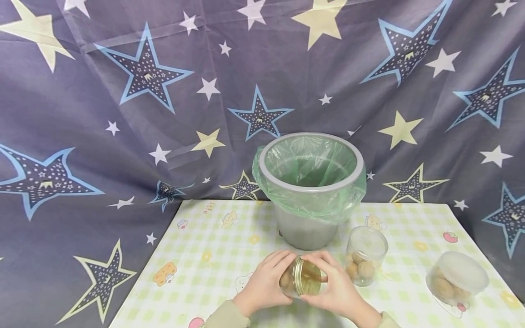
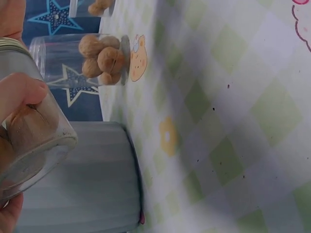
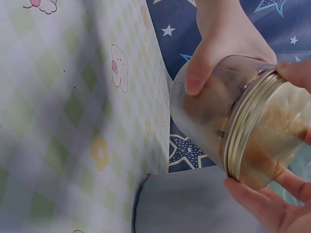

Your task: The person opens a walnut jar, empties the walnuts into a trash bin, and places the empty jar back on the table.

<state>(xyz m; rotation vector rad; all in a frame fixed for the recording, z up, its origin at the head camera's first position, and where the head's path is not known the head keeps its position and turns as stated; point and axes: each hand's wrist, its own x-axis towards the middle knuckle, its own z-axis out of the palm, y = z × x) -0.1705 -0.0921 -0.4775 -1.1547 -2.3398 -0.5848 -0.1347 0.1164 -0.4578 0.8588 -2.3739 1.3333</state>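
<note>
A clear jar (image 1: 288, 279) with brown, round walnut-like pieces inside lies tipped on its side between both hands, close over the table. My left hand (image 1: 265, 283) grips the jar's body, thumb along its wall in the right wrist view. On the jar's mouth sits a shiny gold lid (image 3: 265, 138) with a ridged rim. My right hand (image 1: 339, 288) holds this lid, fingers and thumb spread around its edge. Part of the jar's contents is hidden behind the fingers in the left wrist view.
Behind the hands stands a grey bin (image 1: 307, 230) lined with a green plastic bag (image 1: 328, 205). To the right are a clear jar of walnuts (image 1: 366, 255) and a second walnut container (image 1: 457, 278) with a whitish top. A checked cloth (image 1: 221, 237) covers the table, against a star-patterned curtain (image 1: 229, 59).
</note>
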